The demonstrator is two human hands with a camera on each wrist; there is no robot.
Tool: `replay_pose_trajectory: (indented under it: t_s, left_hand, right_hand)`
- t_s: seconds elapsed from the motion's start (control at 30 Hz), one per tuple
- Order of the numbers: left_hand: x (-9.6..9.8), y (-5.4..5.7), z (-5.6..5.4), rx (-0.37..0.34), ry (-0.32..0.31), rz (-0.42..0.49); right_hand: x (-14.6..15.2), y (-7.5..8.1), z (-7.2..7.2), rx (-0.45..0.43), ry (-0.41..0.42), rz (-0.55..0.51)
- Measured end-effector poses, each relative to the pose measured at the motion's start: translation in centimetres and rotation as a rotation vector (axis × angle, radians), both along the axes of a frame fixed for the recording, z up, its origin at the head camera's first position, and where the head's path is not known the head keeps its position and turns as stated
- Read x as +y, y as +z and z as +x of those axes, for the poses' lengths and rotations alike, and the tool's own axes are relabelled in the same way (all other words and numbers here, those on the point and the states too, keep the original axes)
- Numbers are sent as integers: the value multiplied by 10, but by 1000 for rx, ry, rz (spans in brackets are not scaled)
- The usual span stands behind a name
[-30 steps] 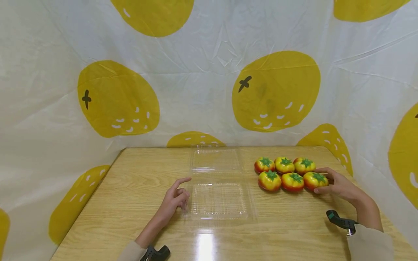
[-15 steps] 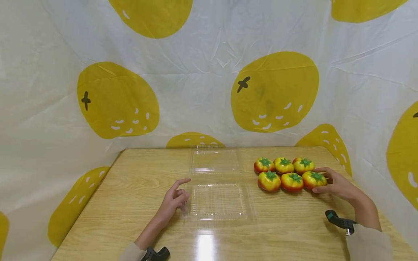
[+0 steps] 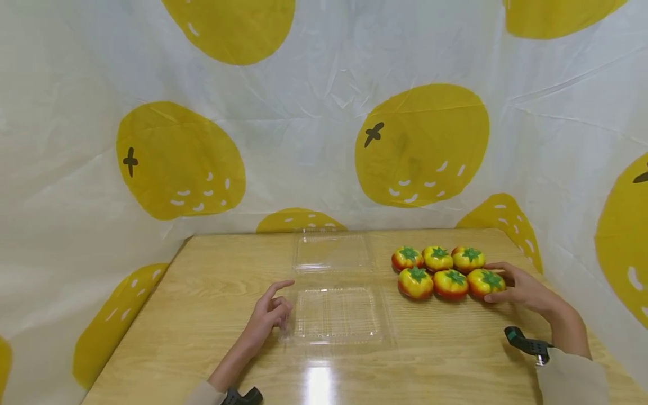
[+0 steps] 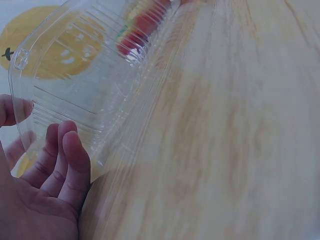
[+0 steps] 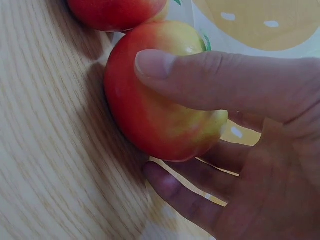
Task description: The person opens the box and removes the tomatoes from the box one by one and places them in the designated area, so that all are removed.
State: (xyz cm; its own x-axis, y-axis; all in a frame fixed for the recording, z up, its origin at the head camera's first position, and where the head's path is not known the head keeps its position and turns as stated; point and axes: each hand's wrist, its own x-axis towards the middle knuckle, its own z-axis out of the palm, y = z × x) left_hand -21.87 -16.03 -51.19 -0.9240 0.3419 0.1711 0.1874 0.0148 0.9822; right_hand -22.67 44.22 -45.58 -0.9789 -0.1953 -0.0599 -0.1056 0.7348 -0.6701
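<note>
Several yellow-red toy tomatoes with green leaf tops stand in two rows on the right of the table. My right hand [image 3: 526,289] grips the front-right toy tomato [image 5: 155,107]; in the right wrist view the thumb lies across its side and the other fingers are curled round behind. To the left lies a clear plastic container [image 3: 336,315], unfolded, its lid [image 3: 331,252] flat toward the wall. My left hand [image 3: 268,315] holds the container's left rim, index finger stretched out over it. The left wrist view shows the thumb at the rim, lower fingers curled beside it.
The wooden table [image 3: 217,270] meets a white cloth wall [image 3: 304,163] printed with yellow fruit. Another toy tomato [image 3: 450,284] touches the gripped one on its left. A second row, with a toy tomato [image 3: 468,257] at its right end, stands close behind.
The head view has shifted a little, so the whole scene sits slightly lower and further left. Both hands, the container and the toy tomatoes keep their places on the table.
</note>
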Motion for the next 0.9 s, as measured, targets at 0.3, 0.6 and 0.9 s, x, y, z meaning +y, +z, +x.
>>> replay_pose_trajectory:
  t_s: [0.3, 0.6, 0.9]
  left_hand:
    - [0, 0, 2, 4, -6, 0]
    - [1, 1, 1, 14, -7, 7]
    - [-1, 2, 0, 23, -14, 6]
  right_hand:
    - [5, -8, 2, 43, 43, -44]
    - [5, -3, -1, 37, 13, 22]
    - [-3, 1, 2, 10, 5, 6]
